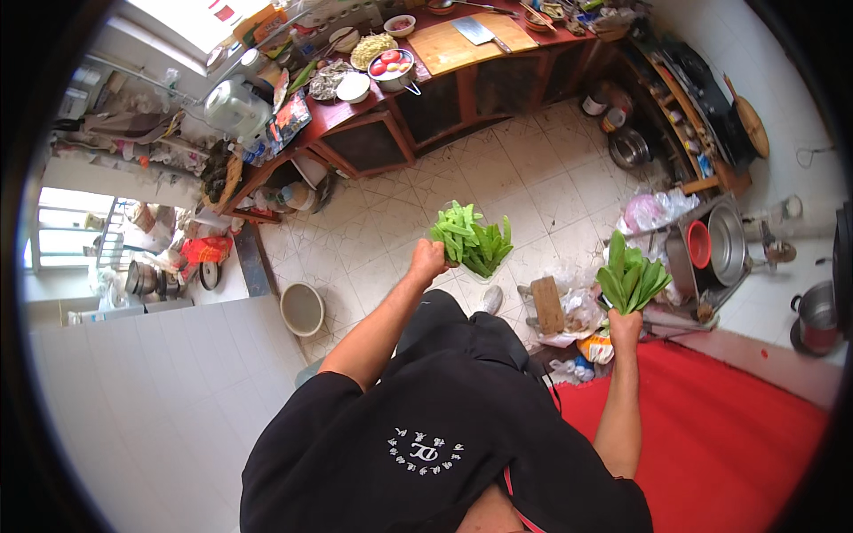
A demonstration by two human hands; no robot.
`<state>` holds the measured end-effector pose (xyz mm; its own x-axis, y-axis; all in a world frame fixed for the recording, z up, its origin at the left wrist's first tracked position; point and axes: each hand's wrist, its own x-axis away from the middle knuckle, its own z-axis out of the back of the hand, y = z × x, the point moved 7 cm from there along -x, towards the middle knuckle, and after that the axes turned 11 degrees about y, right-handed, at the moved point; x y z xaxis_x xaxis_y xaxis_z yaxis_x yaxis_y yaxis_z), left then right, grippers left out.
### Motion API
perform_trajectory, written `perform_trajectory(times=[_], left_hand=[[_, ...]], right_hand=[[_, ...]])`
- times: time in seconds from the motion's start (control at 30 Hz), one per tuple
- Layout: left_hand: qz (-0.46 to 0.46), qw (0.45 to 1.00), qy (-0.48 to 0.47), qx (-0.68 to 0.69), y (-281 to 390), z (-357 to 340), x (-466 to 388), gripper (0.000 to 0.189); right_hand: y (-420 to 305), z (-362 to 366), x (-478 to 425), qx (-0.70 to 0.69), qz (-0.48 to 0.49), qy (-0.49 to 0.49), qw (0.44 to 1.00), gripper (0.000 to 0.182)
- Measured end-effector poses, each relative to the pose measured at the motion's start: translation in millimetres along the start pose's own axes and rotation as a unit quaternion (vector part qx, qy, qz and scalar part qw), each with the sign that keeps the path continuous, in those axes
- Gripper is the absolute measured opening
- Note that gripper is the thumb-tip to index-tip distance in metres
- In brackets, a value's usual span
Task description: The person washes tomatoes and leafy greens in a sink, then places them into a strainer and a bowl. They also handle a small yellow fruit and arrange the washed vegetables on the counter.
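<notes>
My left hand (430, 258) grips the rim of a clear container heaped with green pea pods (470, 240), held out over the tiled floor. Farther right, my right hand (626, 325) is closed around the base of a bunch of leafy greens (630, 276), whose leaves point away from me. On the red counter ahead, a cleaver (474, 30) lies on a wooden cutting board (460, 50). Left of the board stands a pot (394, 81) with tomatoes and other round items, near a white bowl (353, 87) and a heap of noodle-like strands (372, 50).
A sink with a metal basin (728, 243) and red bowl (698, 244) stands at right, near plastic bags and a wooden block (547, 305). A bucket (302, 309) stands on the floor at left. A steel pot (628, 148) sits by the far right shelves.
</notes>
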<state>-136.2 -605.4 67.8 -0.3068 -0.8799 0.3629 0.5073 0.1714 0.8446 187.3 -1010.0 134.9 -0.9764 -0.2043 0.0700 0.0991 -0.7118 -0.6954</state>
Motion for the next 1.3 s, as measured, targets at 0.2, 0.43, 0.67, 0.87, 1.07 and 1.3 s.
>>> perform_trajectory(times=[0.2,0.43,0.67,0.87,1.07,1.3], left_hand=[[-0.04,0.994,-0.032,-0.1,43.5,-32.3,-47.7,0.034],[-0.123,0.962,-0.13,-0.206,59.1,-74.8,-122.6,0.036],[0.019,0.985,-0.171,-0.008,106.0,-104.7,-200.5,0.039],[0.01,0.978,-0.207,-0.021,152.0,-133.3,-264.3,0.039],[0.026,0.97,-0.241,-0.012,194.8,-183.7,-298.4,0.039],[-0.035,0.968,-0.24,-0.068,259.4,-249.0,-303.5,0.044]], right_hand=[[-46.1,-27.4,-49.2,-0.017,0.002,-0.033,0.999,0.031],[-68.4,-55.4,-91.4,0.041,-0.043,-0.003,0.998,0.034],[-107.1,-59.4,-133.8,0.041,-0.069,0.056,0.995,0.058],[-131.7,-57.7,-157.0,0.035,-0.119,0.094,0.988,0.057],[-126.7,-46.8,-186.4,0.049,-0.161,0.118,0.979,0.057],[-99.9,-29.5,-239.2,0.033,-0.176,0.132,0.975,0.058]])
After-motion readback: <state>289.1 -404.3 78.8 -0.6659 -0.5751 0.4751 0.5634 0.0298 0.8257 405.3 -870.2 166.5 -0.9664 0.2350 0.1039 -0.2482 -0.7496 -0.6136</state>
